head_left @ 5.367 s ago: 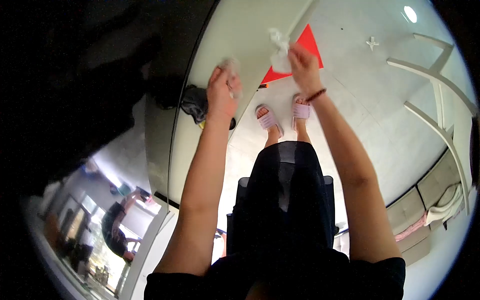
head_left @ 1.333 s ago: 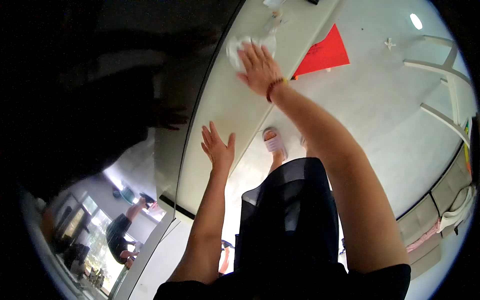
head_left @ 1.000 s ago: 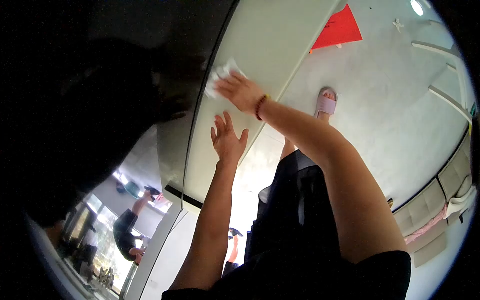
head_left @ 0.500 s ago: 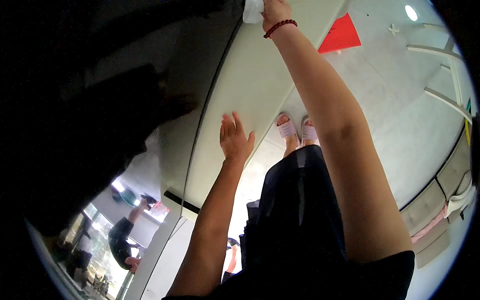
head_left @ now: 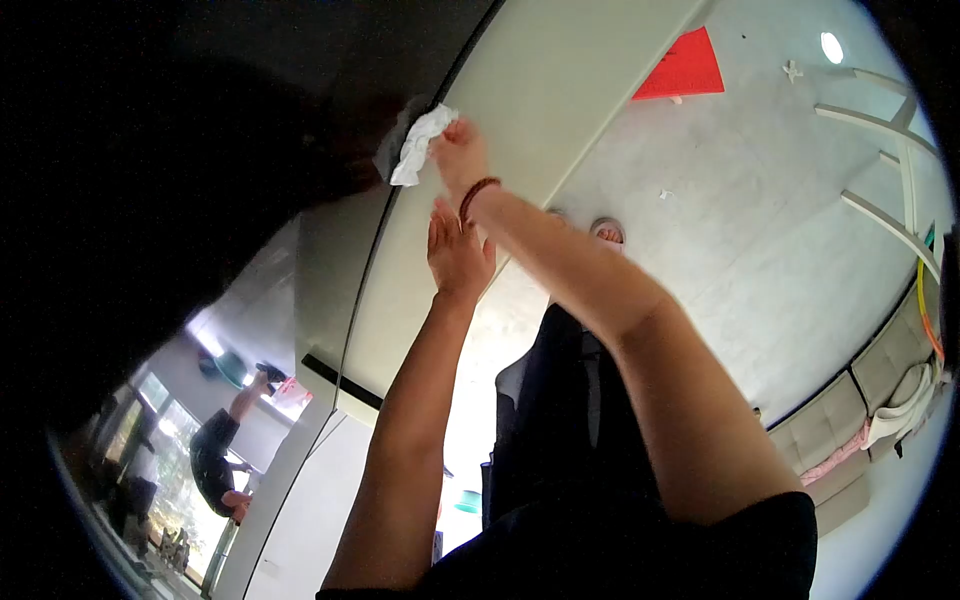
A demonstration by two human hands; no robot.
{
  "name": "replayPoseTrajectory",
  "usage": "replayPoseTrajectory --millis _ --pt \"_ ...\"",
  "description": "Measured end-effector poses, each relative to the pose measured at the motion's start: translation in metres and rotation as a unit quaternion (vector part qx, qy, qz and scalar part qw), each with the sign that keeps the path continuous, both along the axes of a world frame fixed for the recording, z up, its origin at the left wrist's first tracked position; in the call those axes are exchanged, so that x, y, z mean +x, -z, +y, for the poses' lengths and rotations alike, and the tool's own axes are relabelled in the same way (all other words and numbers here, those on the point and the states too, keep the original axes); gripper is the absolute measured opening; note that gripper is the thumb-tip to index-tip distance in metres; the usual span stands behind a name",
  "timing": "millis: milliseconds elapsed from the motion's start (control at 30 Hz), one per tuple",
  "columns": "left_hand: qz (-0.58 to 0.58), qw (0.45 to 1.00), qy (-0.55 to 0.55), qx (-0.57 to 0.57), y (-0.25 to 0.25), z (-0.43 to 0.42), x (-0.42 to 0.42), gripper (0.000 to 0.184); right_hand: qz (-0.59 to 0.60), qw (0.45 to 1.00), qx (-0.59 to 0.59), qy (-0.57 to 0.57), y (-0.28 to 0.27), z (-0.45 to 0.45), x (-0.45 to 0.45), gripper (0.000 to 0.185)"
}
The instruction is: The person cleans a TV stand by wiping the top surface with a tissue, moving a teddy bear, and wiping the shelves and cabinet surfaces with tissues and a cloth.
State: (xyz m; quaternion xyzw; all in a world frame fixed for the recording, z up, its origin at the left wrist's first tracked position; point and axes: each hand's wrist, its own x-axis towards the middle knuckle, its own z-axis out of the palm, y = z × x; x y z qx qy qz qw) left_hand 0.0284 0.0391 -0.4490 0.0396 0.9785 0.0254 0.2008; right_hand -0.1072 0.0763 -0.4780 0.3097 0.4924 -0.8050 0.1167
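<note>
My right hand [head_left: 460,155], with a dark red bead bracelet [head_left: 478,196] at the wrist, pinches a crumpled white tissue or thin cloth [head_left: 420,145]. The white piece lies against the dark edge where a glossy black panel [head_left: 335,235] meets a pale, smooth surface [head_left: 545,110]. Just below it, my left hand [head_left: 462,262] rests on that pale surface, fingers stretched out and holding nothing. My right fingers are slightly blurred.
A red mat or sheet [head_left: 685,65] lies on the grey floor. At the right are white wooden bars [head_left: 880,125] and a beige cushioned seat [head_left: 835,435] with cloths. The black panel mirrors a room and a person [head_left: 215,460]. My sandalled foot [head_left: 607,232] is below.
My right hand has come back from the far end along the dark edge, bringing the white piece close to my left hand. My left hand stays on the pale surface.
</note>
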Motion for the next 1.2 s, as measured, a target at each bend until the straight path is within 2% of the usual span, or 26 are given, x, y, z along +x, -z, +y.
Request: replayPoseTrajectory --millis 33,67,100,133,167,233,333,500,533,633,667,733,767,800,867,967,1000,1033,1067,1100,1167,1200 --pt "-0.011 1.0 -0.009 -0.01 -0.009 0.005 -0.002 0.076 -0.01 0.999 -0.022 0.023 0.005 0.009 -0.013 0.005" --pt "-0.008 1.0 -0.022 -0.006 -0.008 0.007 -0.001 0.083 -0.021 0.998 -0.045 0.043 0.014 0.024 -0.036 0.007" --pt "-0.016 0.999 -0.027 -0.01 -0.007 0.008 -0.002 0.084 -0.009 0.998 0.058 0.026 0.02 0.043 -0.067 0.007" --pt "-0.025 0.999 -0.032 -0.015 -0.007 0.009 -0.003 0.086 -0.024 0.999 -0.014 0.035 -0.026 0.078 -0.091 0.007" --pt "-0.035 0.999 -0.034 -0.019 -0.008 0.01 -0.003 0.087 -0.056 0.998 0.01 0.026 -0.044 0.095 -0.111 0.008" --pt "-0.047 0.998 -0.033 -0.025 -0.009 0.009 -0.004 0.087 -0.047 0.997 0.06 0.022 -0.025 0.097 -0.13 0.024" --pt "-0.041 0.998 -0.038 -0.012 -0.006 0.009 -0.005 0.086 -0.06 0.995 0.023 0.078 -0.001 0.068 -0.103 0.009" --pt "0.032 0.999 -0.019 0.026 -0.009 0.003 0.008 0.082 -0.028 0.99 0.051 0.13 -0.021 0.0 -0.025 0.007" --pt "-0.004 0.995 -0.05 0.086 -0.011 -0.001 0.016 0.082 -0.024 0.989 0.064 0.129 -0.02 -0.008 -0.014 0.006" --pt "-0.019 0.993 -0.091 0.074 -0.023 -0.031 0.071 0.082 -0.006 0.989 0.093 0.115 -0.013 -0.042 0.031 0.005" --pt "-0.033 0.99 -0.113 0.079 -0.025 -0.048 0.093 0.083 -0.01 0.991 0.109 0.076 -0.008 -0.057 0.051 0.006" --pt "-0.048 0.99 -0.121 0.058 -0.02 -0.088 0.134 0.084 -0.022 0.986 0.132 0.094 0.013 -0.101 0.094 0.012" --pt "-0.054 0.989 -0.125 0.049 -0.017 -0.105 0.151 0.085 -0.04 0.99 0.099 0.087 0.01 -0.117 0.115 0.011" --pt "-0.073 0.989 -0.122 0.031 -0.016 -0.119 0.166 0.086 -0.052 0.995 0.087 0.016 0.002 -0.124 0.139 0.012" --pt "-0.108 0.988 -0.114 -0.007 -0.016 -0.14 0.186 0.09 -0.069 0.997 0.015 -0.035 0.006 -0.151 0.186 0.015" --pt "-0.13 0.988 -0.079 -0.008 -0.019 -0.154 0.204 0.096 -0.039 0.997 0.032 -0.061 0.019 -0.147 0.182 0.017" --pt "-0.128 0.988 -0.077 0.023 -0.02 -0.157 0.204 0.099 -0.034 0.989 0.139 -0.026 0.033 -0.143 0.16 0.015" --pt "-0.102 0.992 -0.062 0.045 -0.013 -0.162 0.208 0.101 -0.028 0.998 0.06 0.012 0.015 -0.113 0.131 0.009" --pt "-0.074 0.994 -0.048 0.067 -0.005 -0.166 0.212 0.103 -0.052 0.997 0.058 0.012 -0.009 -0.084 0.103 0.008" --pt "-0.047 0.994 -0.034 0.088 0.002 -0.172 0.217 0.104 -0.01 0.988 0.15 -0.021 0.021 -0.075 0.073 0.009" --pt "-0.06 0.994 -0.049 0.083 -0.006 -0.167 0.215 0.103 -0.031 0.989 0.142 -0.006 -0.042 -0.054 0.071 0.026" --pt "-0.061 0.993 -0.053 0.082 -0.006 -0.167 0.215 0.103 0.002 0.989 0.139 0.051 -0.024 -0.073 0.08 0.025"
